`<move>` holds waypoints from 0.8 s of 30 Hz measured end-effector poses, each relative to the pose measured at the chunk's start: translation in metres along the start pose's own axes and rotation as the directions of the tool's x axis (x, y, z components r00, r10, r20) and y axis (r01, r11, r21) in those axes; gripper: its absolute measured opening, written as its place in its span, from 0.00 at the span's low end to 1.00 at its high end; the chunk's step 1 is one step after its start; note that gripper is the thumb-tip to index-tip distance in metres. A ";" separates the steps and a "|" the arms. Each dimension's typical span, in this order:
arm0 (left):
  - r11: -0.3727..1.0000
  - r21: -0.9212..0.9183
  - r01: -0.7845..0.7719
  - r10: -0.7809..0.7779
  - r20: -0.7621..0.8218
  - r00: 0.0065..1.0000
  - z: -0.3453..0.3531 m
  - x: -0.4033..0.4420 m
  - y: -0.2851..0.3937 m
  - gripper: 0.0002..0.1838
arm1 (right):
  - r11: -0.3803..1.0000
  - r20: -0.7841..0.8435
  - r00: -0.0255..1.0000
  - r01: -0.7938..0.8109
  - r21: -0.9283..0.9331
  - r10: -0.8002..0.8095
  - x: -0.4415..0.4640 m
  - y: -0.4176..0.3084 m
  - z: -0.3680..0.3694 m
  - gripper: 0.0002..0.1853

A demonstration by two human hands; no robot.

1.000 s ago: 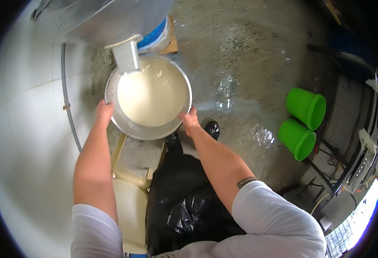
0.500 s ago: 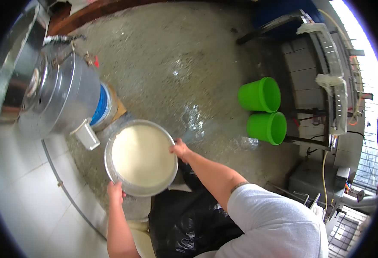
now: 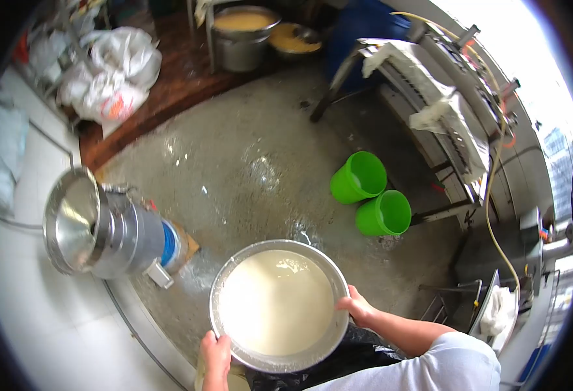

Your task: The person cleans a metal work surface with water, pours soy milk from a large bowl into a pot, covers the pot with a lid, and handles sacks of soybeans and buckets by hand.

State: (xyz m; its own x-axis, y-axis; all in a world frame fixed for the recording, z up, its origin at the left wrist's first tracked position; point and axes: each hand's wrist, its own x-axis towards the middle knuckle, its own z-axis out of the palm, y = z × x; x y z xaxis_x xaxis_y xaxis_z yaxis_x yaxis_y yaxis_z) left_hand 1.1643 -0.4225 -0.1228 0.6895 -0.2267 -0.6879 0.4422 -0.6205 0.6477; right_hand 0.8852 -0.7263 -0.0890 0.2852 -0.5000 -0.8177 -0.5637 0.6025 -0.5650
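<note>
Between my two hands is a wide round metal basin [image 3: 220, 277], held up in front of my body. A pale, creamy liquid [image 3: 277, 303] fills much of it, with light glinting on its surface. My left hand [image 3: 216, 354] grips the rim at the lower left, thumb over the edge. On the right side, my right hand [image 3: 358, 306] is closed on the rim. A black plastic apron [image 3: 371, 352] shows partly behind the basin.
A steel machine with a funnel hopper [image 3: 75, 221] stands at left. Two green buckets [image 3: 383, 214] sit on the wet floor near a metal frame table [image 3: 423, 98]. White sacks [image 3: 120, 72] and a pot of yellowish contents [image 3: 244, 49] rest on a raised brown platform at the back.
The basin has come up closer to my body and shifted right in view, both hands still on its rim. My view has tilted up, bringing the back platform into sight.
</note>
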 end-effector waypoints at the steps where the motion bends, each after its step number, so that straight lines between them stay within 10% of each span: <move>1: 0.999 0.015 -0.048 0.048 0.012 0.999 -0.003 -0.020 0.025 0.04 | 0.999 -0.020 1.000 0.001 0.044 0.000 -0.034 -0.012 -0.010 0.46; 4: 0.958 -0.030 -0.285 0.286 0.057 0.957 -0.019 -0.071 0.093 0.03 | 0.977 -0.067 0.996 0.078 0.201 -0.066 -0.129 -0.032 -0.035 0.47; 10: 0.485 0.496 -0.720 0.639 0.362 0.679 -0.033 -0.170 0.217 0.18 | 0.841 -0.296 0.924 0.354 0.409 -0.244 -0.279 -0.011 -0.058 0.48; 11: 0.678 0.273 -0.682 0.548 0.430 0.717 -0.032 -0.174 0.228 0.19 | 0.809 -0.328 0.908 0.392 0.438 -0.262 -0.302 -0.002 -0.057 0.48; 16: 0.424 0.286 -0.859 0.612 0.609 0.505 0.002 -0.247 0.264 0.19 | 0.646 -0.492 0.839 0.511 0.566 -0.233 -0.388 0.058 -0.057 0.43; 18: 0.780 -0.073 -0.621 0.499 0.672 0.547 0.026 -0.279 0.260 0.02 | 0.563 -0.575 0.789 0.581 0.587 -0.216 -0.409 0.096 -0.053 0.42; 24: 0.690 -0.079 -0.719 0.381 0.885 0.269 0.112 -0.351 0.220 0.06 | 0.426 -0.785 0.619 0.703 0.570 0.029 -0.492 0.211 -0.026 0.41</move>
State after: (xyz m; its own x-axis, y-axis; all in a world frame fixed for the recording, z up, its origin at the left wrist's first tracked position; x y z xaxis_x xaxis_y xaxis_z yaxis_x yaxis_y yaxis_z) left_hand 0.9557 -0.5634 0.2244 -0.1534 -0.9615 -0.2280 -0.1459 -0.2062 0.9676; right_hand 0.6061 -0.3692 0.1975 -0.4489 -0.7800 -0.4360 0.4023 0.2593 -0.8780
